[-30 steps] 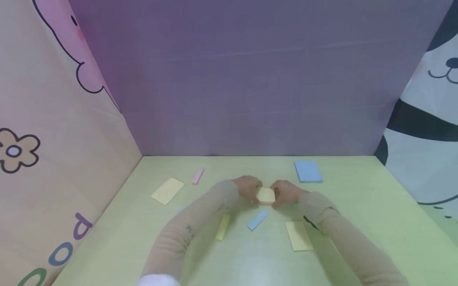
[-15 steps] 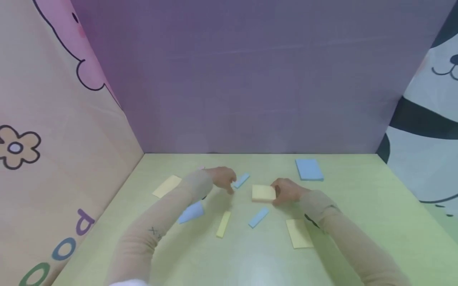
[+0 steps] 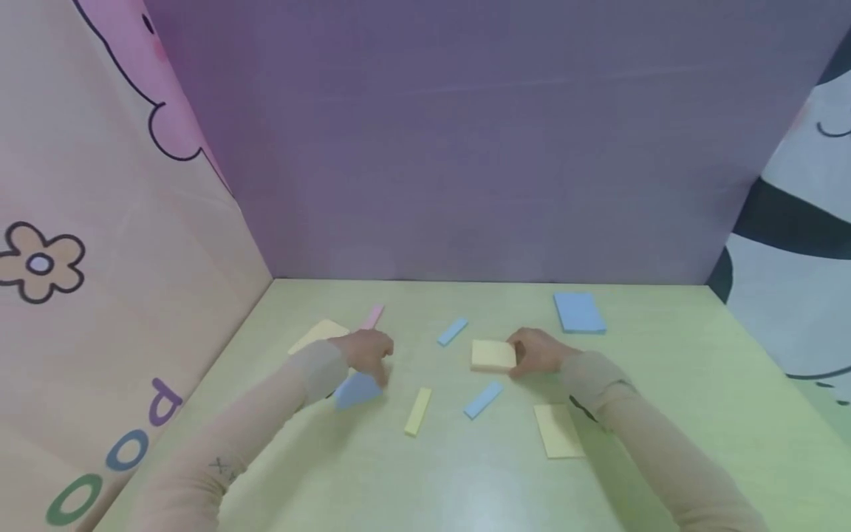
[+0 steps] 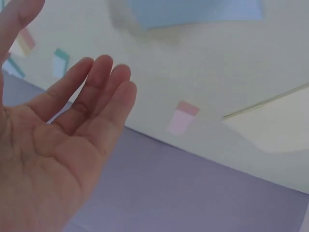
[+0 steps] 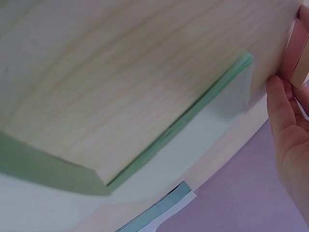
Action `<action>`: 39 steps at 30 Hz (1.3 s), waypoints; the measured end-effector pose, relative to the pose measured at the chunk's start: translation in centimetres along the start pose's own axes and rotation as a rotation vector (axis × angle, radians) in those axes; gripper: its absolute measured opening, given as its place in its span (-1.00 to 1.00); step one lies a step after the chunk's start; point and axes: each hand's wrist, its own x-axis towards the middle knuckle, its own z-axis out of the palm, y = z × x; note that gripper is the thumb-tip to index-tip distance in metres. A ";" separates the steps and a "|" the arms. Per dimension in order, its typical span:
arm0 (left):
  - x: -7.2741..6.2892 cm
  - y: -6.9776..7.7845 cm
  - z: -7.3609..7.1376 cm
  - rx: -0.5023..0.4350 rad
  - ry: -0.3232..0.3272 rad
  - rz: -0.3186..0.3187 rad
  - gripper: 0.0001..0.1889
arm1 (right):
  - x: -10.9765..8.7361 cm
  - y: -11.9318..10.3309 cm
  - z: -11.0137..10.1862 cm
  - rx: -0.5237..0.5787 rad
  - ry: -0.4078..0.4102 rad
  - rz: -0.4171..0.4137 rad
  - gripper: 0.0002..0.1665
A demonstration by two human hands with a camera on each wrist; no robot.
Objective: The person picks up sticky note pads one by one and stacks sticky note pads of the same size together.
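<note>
My right hand (image 3: 537, 352) pinches the right side of a pale yellow sticky note pad (image 3: 493, 356), which lies at mid-table. In the right wrist view, the edge of this sticky note pad (image 5: 294, 53) shows a pink and a tan layer between thumb and fingers. The left hand (image 3: 364, 349) hovers over the left part of the table with nothing in it; its fingers are loosely extended in the left wrist view. Just below it lies a blue sticky note pad (image 3: 357, 391), partly covered by the hand. A pink strip pad (image 3: 374, 316) sits beyond that hand.
A pale yellow pad (image 3: 318, 334) is half hidden behind the left wrist. Blue strips (image 3: 453, 332) and a yellow strip (image 3: 418, 412) lie around the middle. At the right are a cream pad (image 3: 558, 431) near the forearm and a thick blue pad (image 3: 580, 312) farther back.
The left hand has let go of the pale yellow sticky note pad and moved left, over the blue pad. My right hand has stayed on the pad's right side.
</note>
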 end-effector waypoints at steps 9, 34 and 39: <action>-0.5 -2.0 2.6 0.015 0.014 -0.083 -0.35 | -0.4 -0.1 0.1 -0.012 0.005 0.000 -0.40; -2.3 -3.5 6.0 -0.097 0.192 -0.110 -0.43 | -0.6 0.3 0.5 -0.004 0.023 -0.016 -0.43; -2.3 -3.3 6.0 -0.080 0.174 -0.133 -0.45 | -0.4 0.1 0.7 0.001 0.016 0.007 -0.43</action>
